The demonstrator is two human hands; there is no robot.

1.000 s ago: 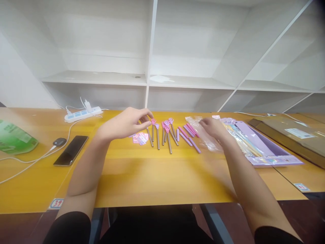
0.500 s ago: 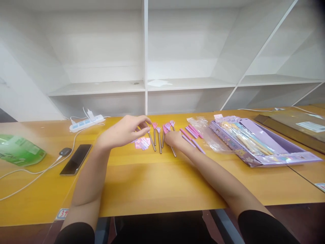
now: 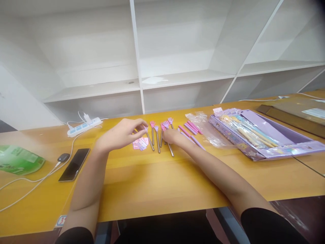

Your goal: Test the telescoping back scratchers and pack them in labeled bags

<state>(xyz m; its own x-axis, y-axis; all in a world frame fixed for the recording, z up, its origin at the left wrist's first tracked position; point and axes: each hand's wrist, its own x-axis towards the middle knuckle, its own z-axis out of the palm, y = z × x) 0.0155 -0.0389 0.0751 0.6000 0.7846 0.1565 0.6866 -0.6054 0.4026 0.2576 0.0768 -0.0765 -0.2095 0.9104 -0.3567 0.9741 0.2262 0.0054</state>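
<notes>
Rods (image 3: 171, 150) partly hidden by right hand (image 3: 174, 136); grip unclear.

Desk (image 3: 152, 193): bright, soft shadows, shiny near front
Shelf (image 3: 177, 40): dark corner above desk's right end
Pack (image 3: 19, 161): smeary, on desk's left end

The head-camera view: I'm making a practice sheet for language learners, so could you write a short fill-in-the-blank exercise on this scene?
1. The hand nearer the small printed cards is the person's ____ one.
2. The right hand is at the silvery sticks, which are tipped in purple and ____.
3. The package at the picture's left edge is mainly ____.

Missing words: left; pink; green.
</notes>
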